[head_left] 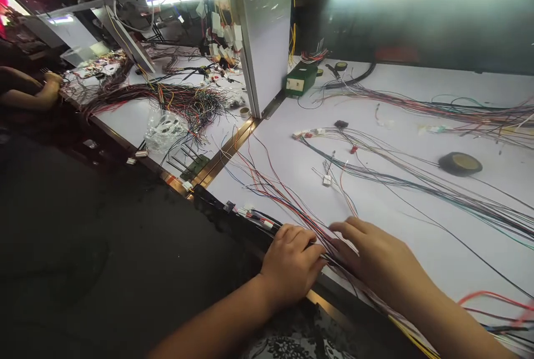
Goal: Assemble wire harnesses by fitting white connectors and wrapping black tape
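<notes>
My left hand is closed around a bundle of thin wires at the table's front edge. White and black connectors on wire ends stick out to the left of its knuckles. Just to the right, my right hand lies along the same bundle, thumb and forefinger apart and fingers loosely stretched. Red, black and blue strands fan out from the bundle toward the metal strip. A white connector with short wires lies beyond my right hand. The wires under both palms are hidden.
A roll of black tape and long wire bundles lie on the white tabletop. A green box stands by the upright panel. Left are a wire heap, a pronged green block and another person's arm.
</notes>
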{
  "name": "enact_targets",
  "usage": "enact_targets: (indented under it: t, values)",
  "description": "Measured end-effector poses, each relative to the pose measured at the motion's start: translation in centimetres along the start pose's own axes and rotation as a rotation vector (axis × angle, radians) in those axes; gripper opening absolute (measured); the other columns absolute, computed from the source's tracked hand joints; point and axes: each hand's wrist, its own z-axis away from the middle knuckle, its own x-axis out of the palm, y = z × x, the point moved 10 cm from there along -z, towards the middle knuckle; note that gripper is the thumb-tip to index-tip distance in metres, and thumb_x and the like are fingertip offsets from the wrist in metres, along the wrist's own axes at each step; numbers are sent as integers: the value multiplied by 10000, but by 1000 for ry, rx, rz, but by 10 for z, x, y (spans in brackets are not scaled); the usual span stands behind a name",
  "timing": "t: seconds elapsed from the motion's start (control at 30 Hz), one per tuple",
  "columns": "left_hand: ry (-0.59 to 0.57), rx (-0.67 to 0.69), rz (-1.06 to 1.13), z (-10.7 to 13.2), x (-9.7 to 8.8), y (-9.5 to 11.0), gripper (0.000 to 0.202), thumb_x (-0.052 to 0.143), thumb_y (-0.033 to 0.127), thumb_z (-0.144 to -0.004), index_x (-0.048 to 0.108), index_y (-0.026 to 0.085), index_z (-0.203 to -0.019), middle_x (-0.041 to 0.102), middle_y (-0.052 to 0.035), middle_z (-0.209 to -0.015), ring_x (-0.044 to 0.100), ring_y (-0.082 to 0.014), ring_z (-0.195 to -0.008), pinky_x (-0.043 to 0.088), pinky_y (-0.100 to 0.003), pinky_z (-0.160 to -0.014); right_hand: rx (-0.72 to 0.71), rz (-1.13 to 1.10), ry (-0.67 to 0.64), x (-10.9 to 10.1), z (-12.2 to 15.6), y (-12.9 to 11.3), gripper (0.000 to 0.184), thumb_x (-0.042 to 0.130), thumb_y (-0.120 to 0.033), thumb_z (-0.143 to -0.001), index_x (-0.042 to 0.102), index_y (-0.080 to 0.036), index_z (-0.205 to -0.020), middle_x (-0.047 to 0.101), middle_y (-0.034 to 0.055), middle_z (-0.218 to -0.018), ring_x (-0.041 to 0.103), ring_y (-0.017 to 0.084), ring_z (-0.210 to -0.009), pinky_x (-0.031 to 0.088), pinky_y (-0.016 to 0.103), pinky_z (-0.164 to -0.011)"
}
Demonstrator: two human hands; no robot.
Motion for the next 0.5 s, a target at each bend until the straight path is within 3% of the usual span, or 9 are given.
enact_targets:
  t: [0.13, 0.23, 0.3, 0.37, 0.43, 0.5]
  values:
    - [3, 12, 26, 2, -4, 3, 204, 524, 346, -908, 638, 220, -1020, 630, -42, -1063, 535, -218, -1010, 398, -410, -965, 32, 54, -7, 16, -27, 1, 215, 466, -337, -919, 582, -280, -1092, 629, 18, -971, 637, 173, -789, 416, 268, -539]
    - [36, 27, 65, -1, -23, -12, 245, 507, 278, -916, 603, 218, -1134, 630, -54, -1128, 548, -197, -1053, 420, -361, -977, 30, 44, 46, 22, -32, -1, 234, 412, -373, -952, 604, -301, -1066, 631, 15, -924, 629, 165, -770, 394, 260, -521]
    - [128, -61, 10, -5, -50, -47, 251, 464, 212, -929, 596, 210, -1143, 637, -68, -1132, 551, -192, -1080, 415, -357, -996, 4, 56, 114, 22, -30, -3, 256, 387, -374, -966, 622, -303, -1040, 631, 16, -874, 616, 171, -772, 385, 265, -532]
    - [217, -274, -125, -6, -82, -100, 225, 470, 207, -921, 618, 198, -1089, 648, -84, -1087, 556, -225, -1052, 427, -400, -976, -25, 56, 173, 22, -26, -4, 263, 390, -378, -969, 634, -292, -1019, 630, 21, -844, 601, 178, -780, 378, 270, -546]
    - [164, -447, -260, -7, -99, -147, 263, 528, 214, -884, 616, 178, -1129, 624, -107, -1126, 529, -272, -1078, 419, -444, -972, -40, 29, 196, 23, -23, -3, 258, 403, -383, -967, 639, -284, -1005, 634, 26, -843, 594, 177, -782, 374, 270, -554]
    - [55, -499, -308, -10, -102, -176, 286, 571, 237, -859, 629, 175, -1132, 613, -105, -1134, 509, -288, -1097, 405, -450, -978, -40, -2, 199, 24, -22, -1, 251, 412, -383, -965, 640, -283, -995, 640, 27, -855, 594, 174, -787, 376, 269, -563]
